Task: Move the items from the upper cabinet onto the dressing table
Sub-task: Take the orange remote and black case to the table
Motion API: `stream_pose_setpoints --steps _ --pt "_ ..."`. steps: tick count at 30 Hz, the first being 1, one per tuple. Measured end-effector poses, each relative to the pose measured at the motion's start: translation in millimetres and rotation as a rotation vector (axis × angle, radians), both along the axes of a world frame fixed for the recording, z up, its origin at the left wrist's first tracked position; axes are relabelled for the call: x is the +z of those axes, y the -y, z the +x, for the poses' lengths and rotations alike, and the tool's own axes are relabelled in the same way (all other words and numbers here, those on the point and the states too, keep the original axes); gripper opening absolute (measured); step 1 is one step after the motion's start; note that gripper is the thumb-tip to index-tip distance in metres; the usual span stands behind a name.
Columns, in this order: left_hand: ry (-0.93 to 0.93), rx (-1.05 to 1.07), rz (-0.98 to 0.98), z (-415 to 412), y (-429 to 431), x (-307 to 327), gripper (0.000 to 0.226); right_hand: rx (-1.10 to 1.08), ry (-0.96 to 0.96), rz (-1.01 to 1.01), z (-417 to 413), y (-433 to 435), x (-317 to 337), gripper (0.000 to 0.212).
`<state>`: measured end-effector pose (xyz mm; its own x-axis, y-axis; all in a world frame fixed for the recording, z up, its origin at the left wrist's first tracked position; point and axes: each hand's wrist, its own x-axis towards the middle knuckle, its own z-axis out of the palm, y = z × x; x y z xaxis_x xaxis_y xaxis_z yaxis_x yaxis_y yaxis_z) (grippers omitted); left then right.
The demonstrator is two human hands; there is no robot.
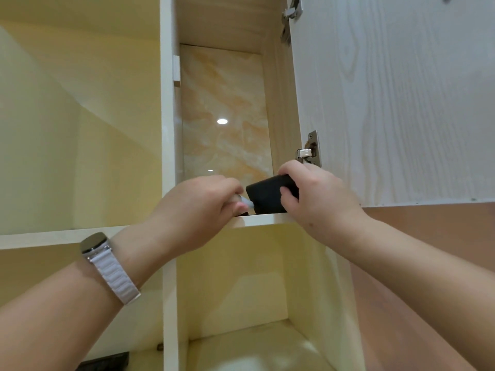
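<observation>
**Overhead, a double grasp at the upper cabinet (pixel 169 129)**

The right hand (pixel 316 194) grips a black case (pixel 267 194) at the right of the shelf (pixel 263 219), by its near lip, with the thumb across the near face and the fingers curled over the top. Just left of it, the left hand (pixel 198 207) is curled round a small pale item (pixel 245 202) — only its tip shows, right beside the case. The white door (pixel 388 103) stands open to the right on a metal hinge (pixel 309 152). A marbled panel (pixel 225 116) backs the compartment — a white-strapped watch (pixel 107 263) sits on the left wrist
</observation>
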<state>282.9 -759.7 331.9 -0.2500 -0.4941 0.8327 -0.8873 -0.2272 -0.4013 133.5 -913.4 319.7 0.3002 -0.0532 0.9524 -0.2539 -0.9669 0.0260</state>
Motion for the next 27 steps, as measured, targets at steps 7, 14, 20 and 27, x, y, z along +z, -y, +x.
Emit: stream_pose_setpoints --steps 7,14,20,27 --pt "0.033 0.056 -0.110 -14 -24 -6 0.034 0.085 0.069 0.107 -14 -14 -8 0.022" --pt "-0.197 0.255 -0.110 -24 -50 -6 0.022 0.093 0.077 0.169 -25 -10 -38 0.022" --pt "-0.229 0.295 -0.236 -38 -66 -30 0.022 0.169 0.076 0.342 -27 -12 -64 0.018" --pt "-0.309 0.277 -0.295 -34 -69 -58 0.011 0.291 0.066 0.555 -35 -17 -96 0.018"
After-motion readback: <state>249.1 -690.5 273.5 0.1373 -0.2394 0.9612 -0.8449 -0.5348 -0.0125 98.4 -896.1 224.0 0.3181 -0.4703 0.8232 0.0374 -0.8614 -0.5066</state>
